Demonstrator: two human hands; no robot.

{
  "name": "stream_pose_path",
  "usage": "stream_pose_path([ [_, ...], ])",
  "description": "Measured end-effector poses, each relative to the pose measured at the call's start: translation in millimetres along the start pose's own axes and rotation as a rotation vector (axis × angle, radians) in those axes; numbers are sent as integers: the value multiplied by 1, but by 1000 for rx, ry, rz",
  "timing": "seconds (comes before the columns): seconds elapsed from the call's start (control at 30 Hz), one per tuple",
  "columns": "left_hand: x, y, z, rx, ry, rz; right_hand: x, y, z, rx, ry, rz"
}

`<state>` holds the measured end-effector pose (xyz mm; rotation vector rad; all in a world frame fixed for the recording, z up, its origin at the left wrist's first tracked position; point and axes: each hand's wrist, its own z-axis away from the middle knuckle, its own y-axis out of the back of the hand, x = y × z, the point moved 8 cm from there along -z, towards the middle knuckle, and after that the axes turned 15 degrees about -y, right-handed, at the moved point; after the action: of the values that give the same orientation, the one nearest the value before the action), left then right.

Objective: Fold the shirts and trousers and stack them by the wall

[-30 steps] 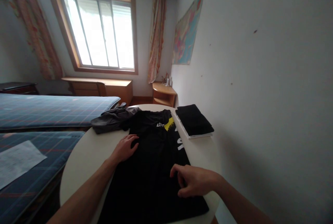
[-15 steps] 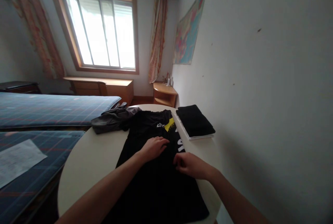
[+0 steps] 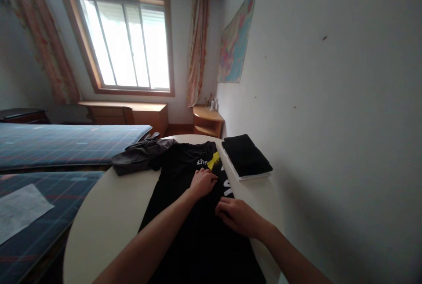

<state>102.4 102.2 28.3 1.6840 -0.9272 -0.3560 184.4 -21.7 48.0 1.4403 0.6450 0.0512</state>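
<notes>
A black T-shirt (image 3: 198, 235) with white lettering and a yellow patch lies lengthwise on a round white table (image 3: 99, 213), its collar toward the far edge. My left hand (image 3: 203, 183) rests on the shirt's upper middle, below the yellow patch, fingers slightly bent and holding nothing visible. Nearer to me and to the right, my right hand (image 3: 240, 217) lies on the shirt by the lettering, fingers loosely bent. I see no fabric lifted between its fingers. The shirt's lower end runs out of view.
A dark grey garment (image 3: 138, 156) lies crumpled at the table's far left. Folded black cloth (image 3: 245, 154) sits on a white flat item at the right, close to the wall (image 3: 336, 152). Beds with plaid mattresses (image 3: 72, 143) stand to the left, one with a paper sheet (image 3: 23, 211).
My left hand has shifted slightly forward and right over the shirt. My right hand has moved a little left and nearer to me. The view has shifted slightly.
</notes>
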Motion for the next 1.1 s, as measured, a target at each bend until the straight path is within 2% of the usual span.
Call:
stream_pose_path([
  [0.2,-5,-4,0,33,71,16,-4,-3,0,19,54,-43],
  [0.47,-8,-4,5,91,164,19,-1,-9,3,41,7,-21],
  [0.63,-9,-4,13,81,104,19,-1,-21,7,-38,-7,46],
  [0.8,-9,-24,31,-42,63,106,-2,-23,14,-122,-29,61],
  [0.9,-1,-30,41,-46,33,176,-7,-18,22,-157,-39,45],
  [1.0,-4,-20,45,36,34,270,-13,-10,26,-189,-34,11],
  [1.1,-36,14,52,225,145,218,-14,2,17,-164,-45,-51],
])
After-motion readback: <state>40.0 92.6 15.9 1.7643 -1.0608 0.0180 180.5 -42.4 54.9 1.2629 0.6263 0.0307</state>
